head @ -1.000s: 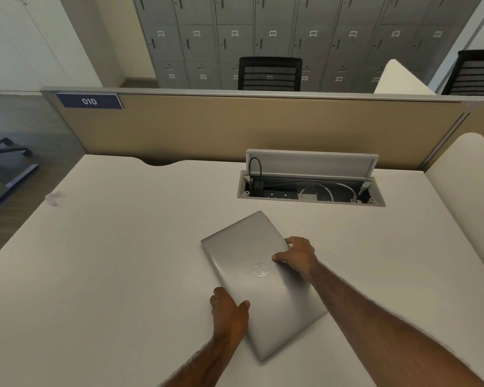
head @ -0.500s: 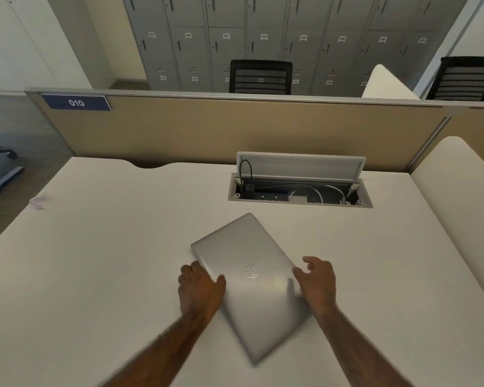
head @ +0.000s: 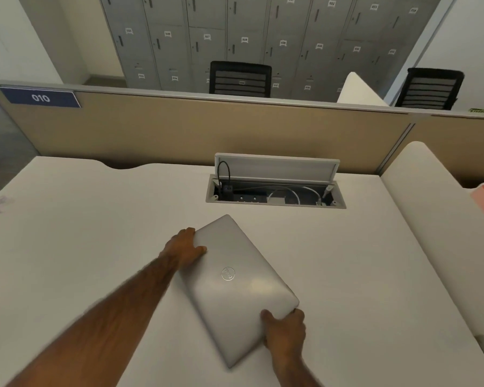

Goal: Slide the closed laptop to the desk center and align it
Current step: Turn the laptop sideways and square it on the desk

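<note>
Two hands (head: pixel 185 248) (head: pixel 285 331) on one laptop (head: pixel 236 286)

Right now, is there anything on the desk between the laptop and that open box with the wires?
No. In the head view, only bare white desk lies between the laptop and the open cable box.

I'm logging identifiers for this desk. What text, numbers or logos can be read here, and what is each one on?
"010": white on the blue sign on the partition.
Round logo on the closed laptop: letters too blurred to read.
Number tags on the grey lockers: too small and blurred to read.
</note>
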`<action>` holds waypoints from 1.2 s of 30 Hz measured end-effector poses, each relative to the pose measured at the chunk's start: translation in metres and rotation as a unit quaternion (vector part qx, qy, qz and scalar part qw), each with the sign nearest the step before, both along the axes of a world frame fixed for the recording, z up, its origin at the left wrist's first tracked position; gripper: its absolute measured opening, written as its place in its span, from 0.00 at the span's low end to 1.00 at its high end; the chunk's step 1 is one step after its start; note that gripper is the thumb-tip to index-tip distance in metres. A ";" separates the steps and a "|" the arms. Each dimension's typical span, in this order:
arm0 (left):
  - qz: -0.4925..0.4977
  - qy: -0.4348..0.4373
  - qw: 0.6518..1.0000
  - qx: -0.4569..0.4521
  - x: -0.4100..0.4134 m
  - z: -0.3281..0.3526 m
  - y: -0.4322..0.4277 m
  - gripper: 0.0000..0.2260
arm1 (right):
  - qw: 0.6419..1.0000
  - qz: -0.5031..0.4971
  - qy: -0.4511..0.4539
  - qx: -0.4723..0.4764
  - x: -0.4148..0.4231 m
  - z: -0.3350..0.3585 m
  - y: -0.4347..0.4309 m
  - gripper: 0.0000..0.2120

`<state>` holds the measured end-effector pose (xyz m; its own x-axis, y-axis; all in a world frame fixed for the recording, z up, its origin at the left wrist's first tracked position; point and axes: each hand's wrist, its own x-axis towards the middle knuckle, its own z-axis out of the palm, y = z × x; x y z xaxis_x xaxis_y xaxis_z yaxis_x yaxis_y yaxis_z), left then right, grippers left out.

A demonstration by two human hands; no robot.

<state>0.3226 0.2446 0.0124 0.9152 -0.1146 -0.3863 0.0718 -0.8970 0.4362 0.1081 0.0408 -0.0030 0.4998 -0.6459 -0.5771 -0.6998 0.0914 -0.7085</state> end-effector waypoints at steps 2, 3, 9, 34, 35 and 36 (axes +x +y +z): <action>0.005 0.005 1.000 -0.006 0.006 -0.001 0.000 0.34 | 1.000 -0.016 0.003 0.002 0.003 0.001 0.003 0.29; 0.005 0.006 1.000 -0.010 0.009 -0.001 -0.001 0.34 | 1.000 -0.024 0.005 0.006 0.003 0.001 0.004 0.29; -0.003 0.013 1.000 0.017 0.014 0.001 -0.009 0.31 | 0.997 -0.066 0.012 0.037 0.008 0.002 0.007 0.29; 0.164 -0.015 0.980 -0.110 -0.039 0.004 0.030 0.27 | 0.996 0.062 -0.034 -0.047 0.043 0.011 -0.040 0.40; 0.170 -0.019 0.979 -0.115 -0.043 0.003 0.031 0.27 | 0.995 0.075 -0.041 -0.052 0.047 0.011 -0.044 0.40; 0.177 -0.022 0.977 -0.119 -0.046 0.003 0.031 0.28 | 0.993 0.088 -0.046 -0.057 0.050 0.012 -0.049 0.41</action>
